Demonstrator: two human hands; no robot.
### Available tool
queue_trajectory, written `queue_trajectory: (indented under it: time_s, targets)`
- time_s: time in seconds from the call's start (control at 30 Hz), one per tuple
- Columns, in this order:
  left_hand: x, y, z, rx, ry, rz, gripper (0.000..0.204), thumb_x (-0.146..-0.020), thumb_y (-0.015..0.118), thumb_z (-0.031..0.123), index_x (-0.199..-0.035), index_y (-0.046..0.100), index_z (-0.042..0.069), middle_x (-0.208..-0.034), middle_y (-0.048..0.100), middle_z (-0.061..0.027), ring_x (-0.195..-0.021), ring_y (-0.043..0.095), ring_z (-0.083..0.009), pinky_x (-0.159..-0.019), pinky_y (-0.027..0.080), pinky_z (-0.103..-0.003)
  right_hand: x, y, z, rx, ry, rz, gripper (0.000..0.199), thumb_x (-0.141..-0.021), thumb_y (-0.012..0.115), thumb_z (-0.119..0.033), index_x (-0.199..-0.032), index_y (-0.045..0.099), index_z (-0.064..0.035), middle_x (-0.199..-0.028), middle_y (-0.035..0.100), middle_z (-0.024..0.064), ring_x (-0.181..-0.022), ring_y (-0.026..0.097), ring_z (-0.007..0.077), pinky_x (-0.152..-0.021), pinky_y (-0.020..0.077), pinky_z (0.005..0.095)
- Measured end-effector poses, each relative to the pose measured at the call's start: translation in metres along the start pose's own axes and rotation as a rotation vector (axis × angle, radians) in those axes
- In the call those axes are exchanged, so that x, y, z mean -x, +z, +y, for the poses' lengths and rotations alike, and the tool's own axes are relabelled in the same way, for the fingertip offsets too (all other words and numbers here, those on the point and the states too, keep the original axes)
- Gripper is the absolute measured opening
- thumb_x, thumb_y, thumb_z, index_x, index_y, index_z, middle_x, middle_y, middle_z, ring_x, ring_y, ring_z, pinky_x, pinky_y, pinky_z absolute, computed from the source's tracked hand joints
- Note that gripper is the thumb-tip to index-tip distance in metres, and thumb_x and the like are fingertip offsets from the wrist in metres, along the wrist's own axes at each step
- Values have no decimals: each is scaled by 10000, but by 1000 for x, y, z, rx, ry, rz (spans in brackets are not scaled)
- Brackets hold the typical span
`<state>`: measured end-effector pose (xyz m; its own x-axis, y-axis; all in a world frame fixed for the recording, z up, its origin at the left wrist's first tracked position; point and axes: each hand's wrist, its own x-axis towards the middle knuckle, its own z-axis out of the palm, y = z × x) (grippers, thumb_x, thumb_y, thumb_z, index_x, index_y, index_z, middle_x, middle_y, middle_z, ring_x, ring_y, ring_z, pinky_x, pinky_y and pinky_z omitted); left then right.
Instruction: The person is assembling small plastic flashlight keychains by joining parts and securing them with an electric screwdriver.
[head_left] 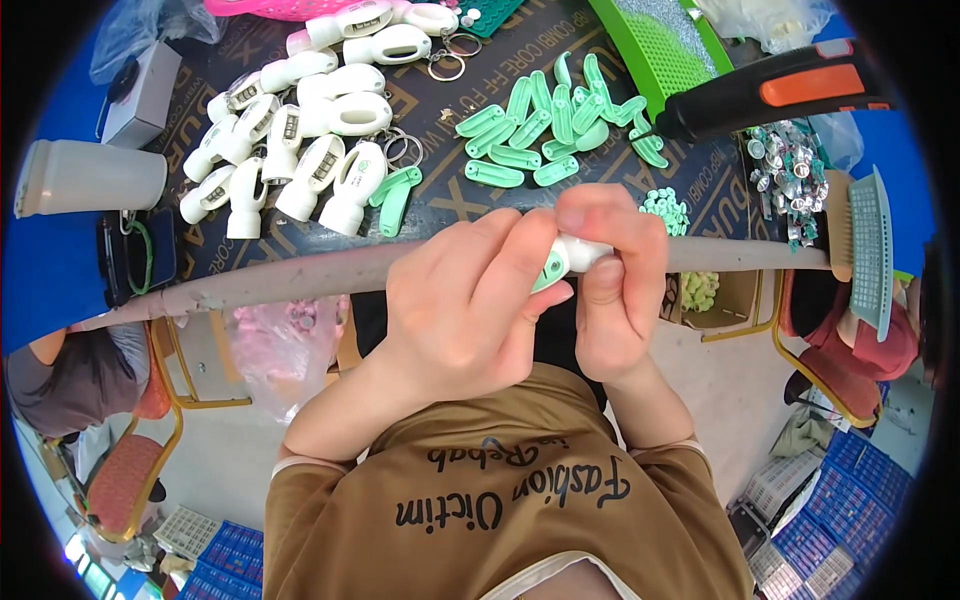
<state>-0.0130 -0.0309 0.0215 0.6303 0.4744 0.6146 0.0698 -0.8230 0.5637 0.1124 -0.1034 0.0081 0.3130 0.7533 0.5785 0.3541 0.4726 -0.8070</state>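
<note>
In front of my chest, at the table's near edge, both my hands hold one small white plastic piece (pixel 583 253) with a mint-green cover (pixel 549 270) on it. My left hand (pixel 455 300) wraps round the green-covered end, its fingers curled over much of it. The rounded white end is pinched between thumb and fingers of my right hand (pixel 622 275). Beyond them lies a heap of loose mint-green covers (pixel 530 128). To the left are many white key-ring bodies (pixel 345 115), with two green covers (pixel 396 200) beside the nearest. Small green buttons (pixel 665 210) lie just past my right hand.
A black-and-orange electric screwdriver (pixel 775 92) reaches in from the right, near a green tray (pixel 650 50) of tiny metal parts. Shiny small parts (pixel 790 170), a brush (pixel 843 225) and a teal basket (pixel 872 255) are at right. A white cup (pixel 92 178) lies left.
</note>
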Motion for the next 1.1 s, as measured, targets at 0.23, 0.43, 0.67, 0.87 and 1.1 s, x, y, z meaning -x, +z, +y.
queue_trajectory:
  time_s: [0.23, 0.43, 0.67, 0.87, 1.1]
  targets:
    - [-4, 10, -8, -45, 100, 70, 426, -628, 681, 112, -1010, 555, -28, -845, 585, -149, -607, 567, -261, -516, 459, -319, 2, -6, 8, -126, 92, -24, 279, -950, 356, -243, -1061, 434, 1, -1020, 483, 145, -823, 445, 162, -746, 369, 288]
    - [-23, -14, -14, 113, -119, -33, 334, -700, 667, 95, -1016, 581, 26, -834, 615, -124, -648, 599, -254, -569, 483, -296, 1, -8, 6, -116, 246, -23, 388, -935, 398, -312, -1165, 415, 1, -1049, 467, 104, -821, 461, 142, -733, 378, 271]
    - [-163, -92, -79, -419, -2, 363, 363, -776, 606, 102, -1114, 525, -3, -950, 604, -195, -869, 585, -331, -777, 471, -342, 11, -19, 15, 1, 162, -48, 298, -896, 484, -205, -1109, 491, 3, -1018, 467, 106, -736, 476, 137, -664, 402, 256]
    - [-191, -78, -36, -491, -402, -127, 402, -784, 613, 121, -1156, 512, 10, -1076, 566, -220, -1014, 533, -355, -888, 410, -374, 10, -18, 12, 96, 192, -12, 185, -859, 504, -79, -1024, 545, -8, -943, 528, 100, -702, 496, 153, -636, 417, 262]
    - [-146, -19, -112, -859, 347, -501, 130, -735, 613, 150, -805, 601, 41, -791, 583, -85, -821, 591, -231, -653, 501, -344, 7, -11, 7, 186, 110, -73, 118, -812, 536, -6, -925, 569, -5, -856, 575, 107, -737, 541, 223, -644, 431, 291]
